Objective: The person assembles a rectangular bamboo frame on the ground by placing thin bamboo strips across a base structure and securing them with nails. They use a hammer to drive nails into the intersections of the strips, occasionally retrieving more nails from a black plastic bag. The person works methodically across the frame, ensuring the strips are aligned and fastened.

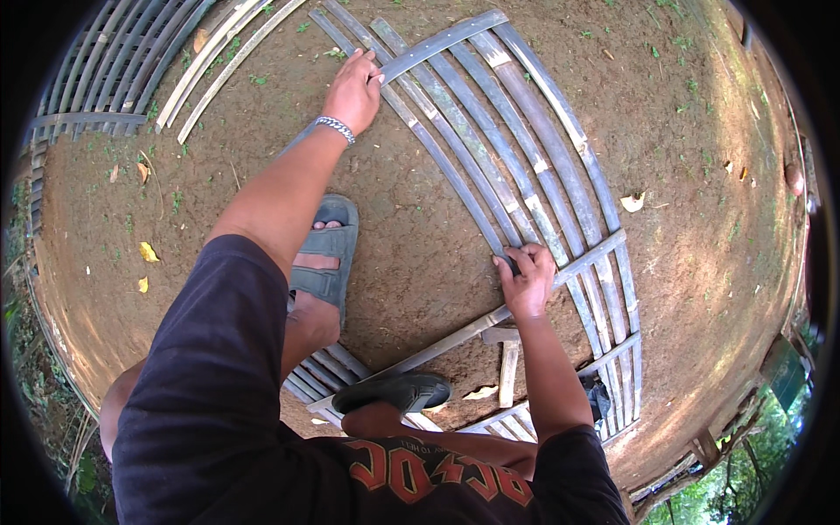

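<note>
A frame of long grey bamboo slats [500,114] lies on the ground, with crosspieces at its far end and partway down. My left hand [354,92], a chain bracelet on its wrist, is closed at the left end of the far crosspiece [446,44], around the leftmost bamboo slat [437,157]. At the near end of that slat my right hand [529,280] is closed, thumb and fingers pinching it beside the middle crosspiece [591,255]. Part of the slat end is hidden under the fingers. Below my right hand lies a hammer [507,372] with a wooden handle.
My sandalled left foot [325,254] stands on bare soil; the other sandal [394,392] is by the long crosspiece [437,344]. Another slatted panel [105,61] and loose pale strips [229,74] lie at the far left. A dark bundle [598,398] sits near the frame's lower right.
</note>
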Demonstrator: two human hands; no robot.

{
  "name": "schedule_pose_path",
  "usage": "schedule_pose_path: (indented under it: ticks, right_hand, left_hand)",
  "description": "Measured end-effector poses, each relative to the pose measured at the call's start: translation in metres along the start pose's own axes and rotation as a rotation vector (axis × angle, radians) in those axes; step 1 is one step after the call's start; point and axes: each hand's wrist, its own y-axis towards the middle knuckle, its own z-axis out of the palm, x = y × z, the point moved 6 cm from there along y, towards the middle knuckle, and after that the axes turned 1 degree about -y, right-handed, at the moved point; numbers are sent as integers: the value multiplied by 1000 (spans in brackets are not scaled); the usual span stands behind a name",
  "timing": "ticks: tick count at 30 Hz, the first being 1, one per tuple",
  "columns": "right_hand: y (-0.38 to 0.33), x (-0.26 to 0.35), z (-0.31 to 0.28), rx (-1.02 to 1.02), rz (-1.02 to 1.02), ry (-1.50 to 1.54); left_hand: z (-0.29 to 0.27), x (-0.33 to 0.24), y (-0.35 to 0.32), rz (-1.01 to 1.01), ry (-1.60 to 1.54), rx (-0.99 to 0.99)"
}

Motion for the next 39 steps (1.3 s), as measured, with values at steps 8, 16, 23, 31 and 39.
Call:
schedule_pose_path:
  ticks: [8,16,23,31,39]
  right_hand:
    - [0,1,1,-2,-23,-13]
    - [1,2,-1,-33,-54,-20]
    - [-1,0,-1,-33,-60,-29]
    - [-1,1,-2,-27,-71,-23]
    - [-2,3,0,-37,-87,-31]
  left_hand:
    - [-1,1,0,28,10,2]
    - [-4,-9,2,81,40,-4]
    - [-1,-7,2,43,52,70]
    - [-3,-8,2,46,38,45]
    - [-4,-7,1,46,15,37]
